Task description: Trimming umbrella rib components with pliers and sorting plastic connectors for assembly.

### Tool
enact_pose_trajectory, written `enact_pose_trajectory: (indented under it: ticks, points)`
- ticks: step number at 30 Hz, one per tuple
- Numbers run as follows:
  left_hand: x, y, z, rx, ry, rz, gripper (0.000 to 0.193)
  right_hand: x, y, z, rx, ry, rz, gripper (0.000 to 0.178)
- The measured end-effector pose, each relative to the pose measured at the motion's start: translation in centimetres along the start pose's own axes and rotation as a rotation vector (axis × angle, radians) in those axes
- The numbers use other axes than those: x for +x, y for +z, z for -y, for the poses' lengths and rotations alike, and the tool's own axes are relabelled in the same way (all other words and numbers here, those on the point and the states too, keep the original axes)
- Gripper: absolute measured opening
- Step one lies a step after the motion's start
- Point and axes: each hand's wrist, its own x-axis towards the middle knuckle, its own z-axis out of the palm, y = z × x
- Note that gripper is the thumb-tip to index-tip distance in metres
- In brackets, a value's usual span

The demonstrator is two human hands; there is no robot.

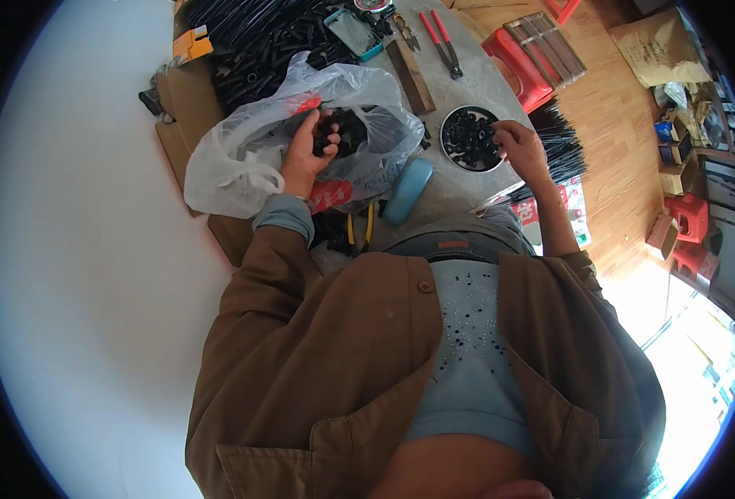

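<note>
My left hand (305,158) is inside the mouth of a clear plastic bag (243,137) with red print. Its fingers curl around a few small black parts (324,133), and more dark parts lie behind them in the bag. At the right, my right hand (524,151) is over the rim of a round metal dish (474,169) filled with small black pieces (467,133). Its thumb and fingers are pinched together there; whatever lies between them is too small to name.
A blue case (409,191) and yellow-handled pliers (369,224) lie near me. Farther off are a wooden bar (411,76), red-handled pincers (442,46), a teal tray (353,35) and piled black parts (259,62). A red stool (521,71) stands beyond the table edge.
</note>
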Motion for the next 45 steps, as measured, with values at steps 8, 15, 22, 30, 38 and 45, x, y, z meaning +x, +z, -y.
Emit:
enact_pose_trajectory:
  ticks: [8,15,22,30,38,45]
  points:
    - [-0.2,0.9,3.7,-0.723,-0.01,0.619,0.038,-0.5,0.6,0.7,0.006,-0.007,0.029,0.025]
    - [-1.5,2.8,4.8,-0.965,-0.077,0.773,0.042,-0.1,1.1,0.7,-0.021,0.011,0.047,0.025]
    - [-3.1,6.1,5.5,-0.873,-0.023,0.686,0.043,0.1,1.5,1.1,0.046,0.02,0.087,0.025]
    - [-5.8,10.6,7.0,-0.778,-0.156,0.726,0.054,-1.1,2.6,7.5,0.239,-0.05,0.122,0.024]
    - [-6.1,12.7,8.8,-0.544,-0.201,0.742,0.061,-2.9,4.3,11.6,-0.194,-0.657,0.059,0.035]
    - [-6.6,13.6,9.1,-0.447,-0.243,0.615,0.062,-2.8,4.4,11.0,-0.38,-0.772,0.066,0.029]
